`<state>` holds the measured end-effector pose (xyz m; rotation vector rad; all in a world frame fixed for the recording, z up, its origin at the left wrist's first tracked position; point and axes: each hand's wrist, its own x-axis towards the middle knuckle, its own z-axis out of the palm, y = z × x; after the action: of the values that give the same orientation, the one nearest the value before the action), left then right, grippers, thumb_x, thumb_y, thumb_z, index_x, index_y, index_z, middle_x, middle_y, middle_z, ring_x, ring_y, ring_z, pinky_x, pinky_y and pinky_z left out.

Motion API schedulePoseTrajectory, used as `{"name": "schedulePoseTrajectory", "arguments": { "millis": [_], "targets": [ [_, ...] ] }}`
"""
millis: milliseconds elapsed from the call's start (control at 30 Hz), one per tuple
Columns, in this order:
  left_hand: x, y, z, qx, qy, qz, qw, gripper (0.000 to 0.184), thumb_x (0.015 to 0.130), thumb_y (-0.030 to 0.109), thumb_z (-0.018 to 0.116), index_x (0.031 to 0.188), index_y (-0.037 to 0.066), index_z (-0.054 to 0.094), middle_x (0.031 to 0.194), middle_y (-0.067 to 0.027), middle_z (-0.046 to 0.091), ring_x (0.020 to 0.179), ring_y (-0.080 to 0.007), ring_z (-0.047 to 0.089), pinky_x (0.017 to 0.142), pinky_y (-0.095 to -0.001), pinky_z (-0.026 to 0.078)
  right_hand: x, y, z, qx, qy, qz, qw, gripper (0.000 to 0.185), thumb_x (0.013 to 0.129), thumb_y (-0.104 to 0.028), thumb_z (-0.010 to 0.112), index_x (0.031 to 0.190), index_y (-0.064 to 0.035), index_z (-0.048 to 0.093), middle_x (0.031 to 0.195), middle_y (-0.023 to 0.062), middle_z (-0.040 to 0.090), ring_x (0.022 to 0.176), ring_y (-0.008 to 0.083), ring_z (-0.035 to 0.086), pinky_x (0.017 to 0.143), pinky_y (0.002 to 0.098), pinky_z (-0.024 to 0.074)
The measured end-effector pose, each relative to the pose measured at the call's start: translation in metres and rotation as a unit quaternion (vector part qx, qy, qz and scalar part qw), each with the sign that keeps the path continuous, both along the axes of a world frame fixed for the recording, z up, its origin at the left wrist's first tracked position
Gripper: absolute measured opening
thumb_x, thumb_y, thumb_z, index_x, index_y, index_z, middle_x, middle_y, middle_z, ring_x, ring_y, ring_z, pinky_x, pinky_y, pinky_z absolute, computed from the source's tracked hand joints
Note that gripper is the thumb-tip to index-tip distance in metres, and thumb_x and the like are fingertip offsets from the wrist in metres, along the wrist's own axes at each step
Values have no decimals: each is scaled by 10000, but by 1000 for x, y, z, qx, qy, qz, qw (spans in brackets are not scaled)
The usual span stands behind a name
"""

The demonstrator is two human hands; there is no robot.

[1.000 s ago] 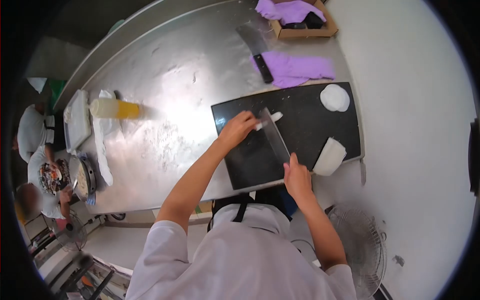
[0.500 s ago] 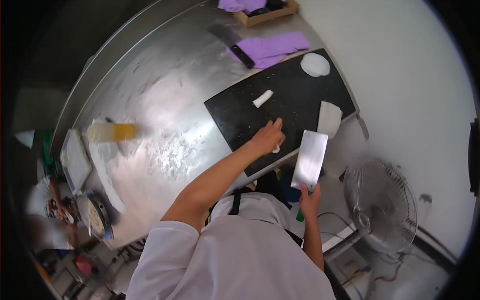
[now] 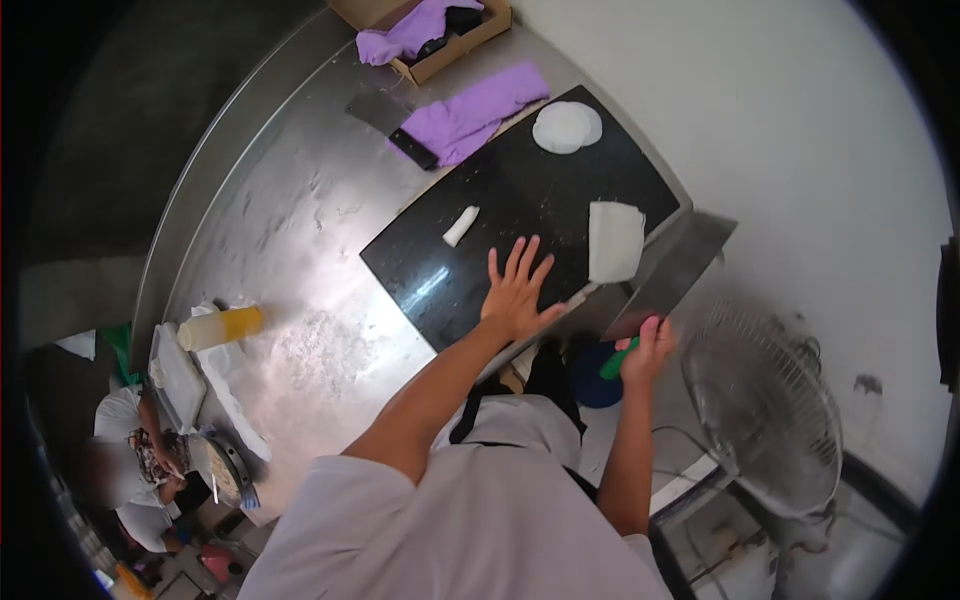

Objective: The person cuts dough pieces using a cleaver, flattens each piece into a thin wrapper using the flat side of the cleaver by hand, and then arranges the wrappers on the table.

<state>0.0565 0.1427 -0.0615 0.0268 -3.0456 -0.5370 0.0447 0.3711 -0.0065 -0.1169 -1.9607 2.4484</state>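
My left hand [image 3: 514, 298] lies palm down with its fingers spread on the black board [image 3: 540, 190]; whatever is under the palm is hidden. My right hand [image 3: 646, 352] is closed round the green handle of a cleaver [image 3: 672, 272], its wide blade tilted up past the board's near right edge. Left of my left fingertips is a short white roll, like dough [image 3: 461, 226]. A stack of white square sheets [image 3: 616, 243] sits between my left hand and the blade. Thin white discs [image 3: 567, 127] lie at the board's far end.
Beyond the board, a second cleaver [image 3: 412, 148] rests partly on a purple cloth [image 3: 490, 105], near a cardboard box [image 3: 460, 45]. On the steel table [image 3: 300, 220] at left are a yellow bottle [image 3: 222, 327] and a white tray [image 3: 178, 375]. A fan [image 3: 765, 410] stands right; another person [image 3: 135, 450] works lower left.
My left hand has gone from curled fingers to flat and spread. The cleaver has swung from upright to slanting right. The view has shifted, so the board sits further left.
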Motion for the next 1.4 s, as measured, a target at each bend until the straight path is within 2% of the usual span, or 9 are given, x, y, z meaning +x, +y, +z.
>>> {"name": "schedulePoseTrajectory", "arguments": {
  "millis": [267,433,667,867,1000,1133,1233,1333,1400],
  "targets": [
    [7,-7,0,19,-18,-98,995,908,760,734,639,1372,68,553,1626,-225,287,1512,-385,254,1212,-630,93,-66,15,-79,307,-228,58,922,393,1006,-374,669,885,-8,591,556,35,526,422,120,506,397,312,390],
    [2,-9,9,58,-59,-37,996,658,863,552,609,1296,57,601,1601,-208,336,1483,-373,296,1202,-616,154,-127,8,-40,313,-244,43,917,457,1023,-434,627,812,-45,514,513,24,445,392,145,468,367,313,355],
    [-4,-15,14,75,-44,0,996,640,838,503,628,1301,63,589,1602,-204,330,1479,-372,295,1202,-621,155,-51,8,-75,331,-245,46,910,458,1034,-405,611,781,-33,522,516,33,462,391,136,470,377,304,365],
    [-5,-21,13,58,23,-16,998,623,812,454,665,1296,74,571,1591,-184,341,1479,-381,295,1209,-609,165,-34,6,-21,312,-210,14,926,514,1025,-458,614,753,-28,539,533,31,489,415,127,481,396,309,391],
    [-38,-37,-6,312,153,177,921,486,852,224,689,1271,42,523,1437,-210,461,1331,-436,410,1133,-535,310,47,22,-6,280,-221,-38,934,432,988,-412,689,819,-37,554,553,14,495,443,108,483,399,288,376],
    [-20,-24,31,210,175,93,957,583,899,338,688,1367,46,498,1515,-235,400,1376,-416,389,1137,-536,305,128,27,-27,247,-220,-67,941,407,928,-398,769,857,-45,581,584,14,515,453,93,476,397,283,350],
    [12,-35,2,69,95,-53,992,689,911,411,673,1441,38,441,1558,-234,348,1402,-412,363,1154,-555,283,164,10,-26,342,-247,-44,906,464,840,-361,848,975,40,659,781,92,688,667,193,638,626,358,518],
    [-17,-38,-2,161,152,51,974,747,919,444,671,1480,33,399,1545,-246,344,1428,-399,349,1166,-569,268,155,-11,-18,404,-164,61,898,472,819,-315,857,1031,65,675,861,151,730,795,245,690,756,379,543],
    [-18,-47,3,493,152,177,838,747,934,450,658,1490,39,375,1548,-246,341,1426,-388,360,1181,-566,249,139,-37,-22,313,-106,131,935,500,774,-360,869,1002,45,683,883,210,733,832,319,727,763,423,555]
  ]
}}
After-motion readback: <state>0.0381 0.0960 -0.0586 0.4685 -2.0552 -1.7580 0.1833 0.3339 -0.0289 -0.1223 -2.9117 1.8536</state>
